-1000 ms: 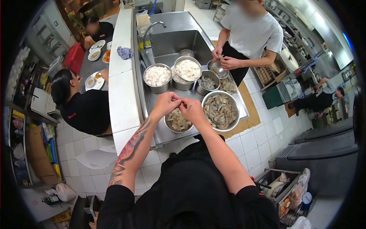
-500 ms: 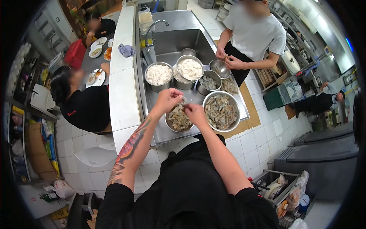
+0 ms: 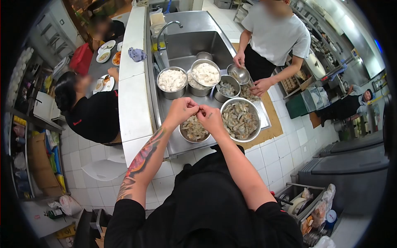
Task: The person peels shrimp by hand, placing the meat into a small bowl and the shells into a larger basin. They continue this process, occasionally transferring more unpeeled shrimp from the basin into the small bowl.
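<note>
Head view: my left hand (image 3: 180, 110) and right hand (image 3: 211, 118) meet, fingertips of both pinched shut on one small shrimp (image 3: 199, 110), just above the round steel bowl (image 3: 188, 141) of grey, glossy pieces. Being slick and curved, I judge it could slip free and land on the wet steel counter (image 3: 166, 112).

Bright, even overhead light fills the scene. The steel bench (image 3: 162, 108) carries soft glare, strongest in the sink (image 3: 194, 45) behind it. Above the bench, the left hand (image 3: 182, 109) and right hand (image 3: 211, 118) are sharp; the shrimp (image 3: 200, 109) pinched between them is too small to resolve. Away from the bench, fisheye bending grows, ending in a black vignette.
</note>
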`<action>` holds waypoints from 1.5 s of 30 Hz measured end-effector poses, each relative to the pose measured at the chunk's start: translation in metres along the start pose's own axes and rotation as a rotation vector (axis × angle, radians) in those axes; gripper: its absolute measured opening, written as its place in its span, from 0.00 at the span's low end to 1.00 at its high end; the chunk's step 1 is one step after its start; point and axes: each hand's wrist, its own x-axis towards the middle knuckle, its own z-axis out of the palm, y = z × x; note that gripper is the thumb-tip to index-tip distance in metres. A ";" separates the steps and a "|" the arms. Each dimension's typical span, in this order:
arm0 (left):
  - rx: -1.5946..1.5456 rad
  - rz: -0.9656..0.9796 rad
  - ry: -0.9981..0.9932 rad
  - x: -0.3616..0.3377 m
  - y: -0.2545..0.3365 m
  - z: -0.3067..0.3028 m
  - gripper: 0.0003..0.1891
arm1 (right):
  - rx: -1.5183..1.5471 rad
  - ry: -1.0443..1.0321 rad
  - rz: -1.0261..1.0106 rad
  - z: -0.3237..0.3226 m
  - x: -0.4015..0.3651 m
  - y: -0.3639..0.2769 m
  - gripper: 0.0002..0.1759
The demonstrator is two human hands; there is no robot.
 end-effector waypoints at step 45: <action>-0.523 -0.030 -0.025 0.011 -0.006 0.000 0.11 | -0.083 -0.088 0.057 0.021 -0.015 0.050 0.15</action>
